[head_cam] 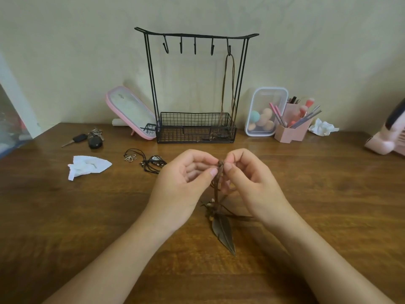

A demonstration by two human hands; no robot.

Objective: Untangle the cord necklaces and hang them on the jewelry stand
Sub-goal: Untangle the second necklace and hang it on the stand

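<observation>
My left hand and my right hand both pinch the top of a brown cord necklace above the table. Its cords hang in a knot with beads, and a dark feather pendant lies on the wood below. A black wire jewelry stand stands at the back; one brown cord necklace hangs from its rightmost hook into the basket. To the left of my hands lie black cord necklaces tangled together, one with a flower pendant.
Car keys and a white tissue lie at the left. A pink mirror leans beside the stand. A clear box of sponges, a pink brush holder, crumpled tissue and a pink device sit at the right.
</observation>
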